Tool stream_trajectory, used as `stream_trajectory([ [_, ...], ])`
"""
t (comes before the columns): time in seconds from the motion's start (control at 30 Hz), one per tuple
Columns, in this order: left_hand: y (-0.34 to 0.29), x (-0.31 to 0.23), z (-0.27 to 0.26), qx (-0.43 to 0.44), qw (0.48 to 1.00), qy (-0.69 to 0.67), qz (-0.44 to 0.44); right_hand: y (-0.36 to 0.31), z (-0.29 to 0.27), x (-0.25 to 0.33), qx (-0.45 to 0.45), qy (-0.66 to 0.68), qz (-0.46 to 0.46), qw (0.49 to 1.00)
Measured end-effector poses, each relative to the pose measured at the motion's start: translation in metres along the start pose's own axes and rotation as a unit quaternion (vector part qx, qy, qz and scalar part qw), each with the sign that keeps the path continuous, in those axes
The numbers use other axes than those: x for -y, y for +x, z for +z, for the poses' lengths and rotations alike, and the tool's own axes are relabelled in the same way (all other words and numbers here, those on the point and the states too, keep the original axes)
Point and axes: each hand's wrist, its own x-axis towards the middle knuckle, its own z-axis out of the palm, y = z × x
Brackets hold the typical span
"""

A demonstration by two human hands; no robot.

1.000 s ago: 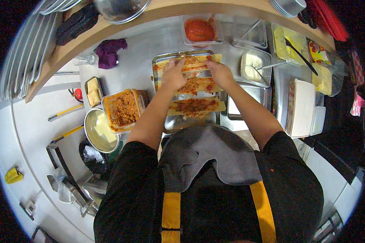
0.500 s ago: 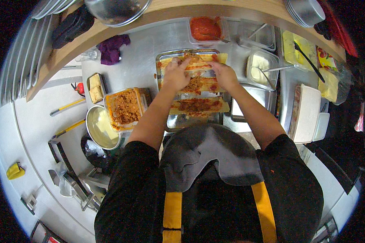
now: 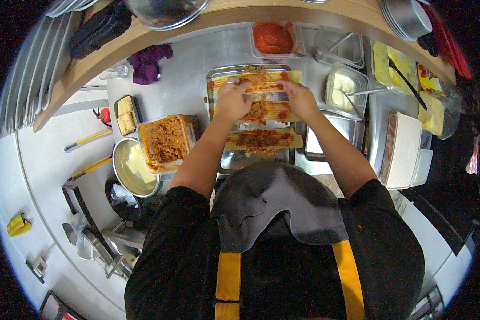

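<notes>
A metal tray [image 3: 225, 164] in front of me holds wide ridged pasta sheets laid crosswise. The farthest pasta sheet [image 3: 272, 78] carries crumbled meat filling [image 3: 257, 74] and red sauce. At its left part, my left hand [image 3: 234, 100] is closed, with bent fingertips at its near edge. My right hand [image 3: 301, 99] holds the same edge farther right, thumb and fingers drawn together; the exact grip is small and partly hidden. Between my wrists lies a middle pasta sheet [image 3: 274, 111], also topped with meat. Nearest me is another topped pasta sheet [image 3: 290, 140].
Left of the tray stand a tub of meat filling [image 3: 165, 141], a steel pot [image 3: 124, 176] and a small tin of pasta sheets [image 3: 125, 114]. Behind is a red sauce tub [image 3: 272, 38]; to the right, a white cream tub [image 3: 342, 85]. A wooden shelf [image 3: 282, 13] overhangs the back.
My fingers have drawn back slightly from the filling on the farthest sheet toward its near edge. My right hand has shifted a little to the right. The view has moved slightly.
</notes>
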Motion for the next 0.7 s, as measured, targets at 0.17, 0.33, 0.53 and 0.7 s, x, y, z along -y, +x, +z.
stream_trajectory([
  [0.17, 0.002, 0.009, -0.004, -0.040, 0.996, 0.031, -0.076, -0.007, -0.009, 0.001, -0.014, 0.046, 0.005, 0.999],
  [0.33, 0.005, 0.016, 0.000, 0.015, 0.984, 0.059, -0.168, -0.033, -0.010, 0.012, -0.023, -0.090, -0.024, 0.995],
  [0.53, 0.013, 0.011, 0.005, 0.064, 0.984, 0.069, -0.154, -0.034, -0.003, 0.017, 0.017, -0.176, -0.057, 0.983],
  [0.7, 0.015, -0.003, -0.011, 0.089, 0.992, 0.076, -0.051, -0.032, -0.018, 0.021, -0.005, -0.191, -0.128, 0.973],
])
